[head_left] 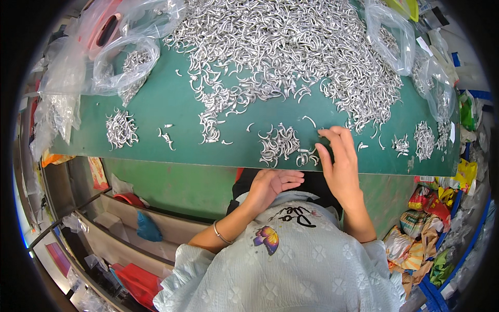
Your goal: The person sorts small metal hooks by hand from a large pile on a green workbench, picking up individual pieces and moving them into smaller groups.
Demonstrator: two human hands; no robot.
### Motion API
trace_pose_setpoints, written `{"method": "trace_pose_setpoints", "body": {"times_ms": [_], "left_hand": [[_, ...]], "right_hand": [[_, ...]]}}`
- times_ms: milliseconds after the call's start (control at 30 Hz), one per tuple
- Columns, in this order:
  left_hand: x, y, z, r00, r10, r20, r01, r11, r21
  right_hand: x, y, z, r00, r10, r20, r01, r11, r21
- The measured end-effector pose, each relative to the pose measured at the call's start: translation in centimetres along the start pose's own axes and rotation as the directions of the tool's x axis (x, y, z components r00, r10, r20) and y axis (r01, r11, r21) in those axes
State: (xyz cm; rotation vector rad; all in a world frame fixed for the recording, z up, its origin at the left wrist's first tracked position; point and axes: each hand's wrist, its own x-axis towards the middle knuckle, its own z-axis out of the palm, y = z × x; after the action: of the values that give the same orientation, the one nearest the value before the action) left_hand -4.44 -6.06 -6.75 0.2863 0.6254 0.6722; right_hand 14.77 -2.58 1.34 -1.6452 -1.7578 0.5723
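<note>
Small curved silver metal pieces (pixel 275 31) lie in a wide heap over the far part of the green table (pixel 176 104). Close to the near edge is a small pile of the same pieces (pixel 280 143), with a few more beside it. My right hand (pixel 340 164) is over the edge just right of this pile, thumb and forefinger apart, with no piece visible between them. Below the table edge, under the small pile, my left hand (pixel 273 184) is turned palm up with its fingers stretched out; no piece shows in it.
Another small pile (pixel 121 128) sits at the left, and a further one (pixel 424 140) at the right. Clear plastic bags (pixel 127 62) holding pieces stand at both sides. Wooden shelving (pixel 130 223) with a red bin is lower left; coloured packages (pixel 431 208) are lower right.
</note>
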Motion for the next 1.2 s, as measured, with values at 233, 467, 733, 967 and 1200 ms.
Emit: {"method": "trace_pose_setpoints", "body": {"times_ms": [233, 467, 733, 967, 1200], "left_hand": [[1.5, -0.3, 0.3, 0.978, -0.142, 0.151, 0.180, 0.942, -0.282], [2.3, -0.1, 0.9, 0.950, -0.205, 0.234, 0.272, 0.915, -0.299], [3.1, -0.5, 0.8, 0.932, -0.185, 0.310, 0.311, 0.850, -0.426], [3.0, -1.2, -0.2, 0.907, -0.044, 0.419, 0.313, 0.735, -0.601], [1.2, -0.1, -0.2, 0.964, -0.239, 0.115, 0.258, 0.947, -0.191]], "right_hand": [[-0.7, -0.1, 0.5, 0.999, -0.025, 0.030, 0.022, 0.994, 0.110], [-0.1, 0.4, 0.8, 0.993, -0.114, -0.027, 0.106, 0.975, -0.197], [-1.4, 0.0, 0.7, 0.995, -0.102, -0.016, 0.103, 0.994, 0.027], [-0.9, -1.0, 2.0, 0.978, -0.140, 0.155, 0.099, 0.965, 0.243], [0.9, -1.3, 3.3, 0.942, -0.217, 0.257, 0.176, 0.969, 0.172]]}}
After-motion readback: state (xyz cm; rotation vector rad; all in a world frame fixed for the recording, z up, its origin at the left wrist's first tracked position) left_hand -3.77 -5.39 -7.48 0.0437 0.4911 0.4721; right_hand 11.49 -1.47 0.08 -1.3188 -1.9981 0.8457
